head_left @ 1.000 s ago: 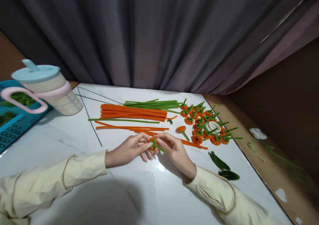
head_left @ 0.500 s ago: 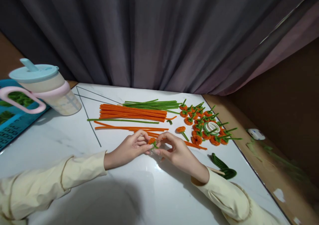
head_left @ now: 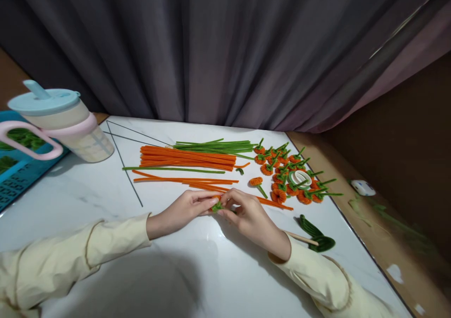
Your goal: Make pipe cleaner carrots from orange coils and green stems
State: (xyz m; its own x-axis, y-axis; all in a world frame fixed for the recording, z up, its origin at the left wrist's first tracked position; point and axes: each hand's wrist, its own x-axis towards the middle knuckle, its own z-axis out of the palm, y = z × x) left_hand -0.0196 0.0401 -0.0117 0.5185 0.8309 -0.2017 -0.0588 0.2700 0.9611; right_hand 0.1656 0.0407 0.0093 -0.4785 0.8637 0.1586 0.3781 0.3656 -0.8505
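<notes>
Between my two hands is a small pipe-cleaner pumpkin (head_left: 216, 206), orange with a green top turned toward me. My left hand (head_left: 186, 209) pinches it from the left with thumb and fingers. From the right, my right hand (head_left: 248, 214) closes its fingertips on the green top; part of the pumpkin is hidden behind the fingers. Just beyond the hands lie loose orange pipe cleaners (head_left: 186, 181). Right of them rests a single orange pumpkin with a green stem (head_left: 256, 182).
A bundle of orange pipe cleaners (head_left: 186, 157) and green ones (head_left: 214, 146) lie farther back. Several finished-looking pumpkins (head_left: 278, 196) surround a tape roll (head_left: 301, 179). Dark green leaf shapes (head_left: 322, 244) and a thin stick (head_left: 299, 237) lie right. A tumbler (head_left: 88, 135) stands left beside a blue basket (head_left: 14, 182).
The pumpkin has turned in my fingers, showing more of its green top. My left fingers have straightened over it, and my right hand has shifted slightly. More of the stick shows.
</notes>
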